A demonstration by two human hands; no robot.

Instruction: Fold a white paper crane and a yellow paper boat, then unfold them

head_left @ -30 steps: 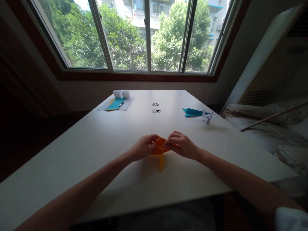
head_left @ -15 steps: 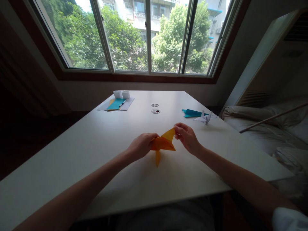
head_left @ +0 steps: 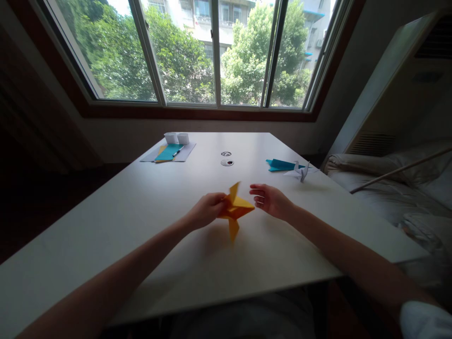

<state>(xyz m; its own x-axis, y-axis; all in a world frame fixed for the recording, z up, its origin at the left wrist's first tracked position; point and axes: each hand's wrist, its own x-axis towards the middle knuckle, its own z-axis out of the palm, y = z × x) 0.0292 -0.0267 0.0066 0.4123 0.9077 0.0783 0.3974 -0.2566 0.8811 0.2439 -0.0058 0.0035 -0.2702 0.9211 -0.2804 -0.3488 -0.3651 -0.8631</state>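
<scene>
Half a second back the right hand (head_left: 270, 200) pinched a flap; now it's let go, fingers loosely spread beside the orange origami piece (head_left: 234, 210). Only the left hand (head_left: 206, 211) pinches it, raised above the white table (head_left: 141, 226); a loose one-handed grip could let folds spring open.

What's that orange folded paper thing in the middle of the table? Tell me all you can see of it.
The orange folded paper looks like thin, matte origami paper, partly folded into a pointed shape. One flap sticks up, one point juts right, and a narrow point hangs down toward the white table, casting a soft shadow there. The left hand pinches its left side and holds it just above the tabletop. The right hand is open close beside its right point, not touching it. Whether the lower tip touches the table is unclear.
</scene>
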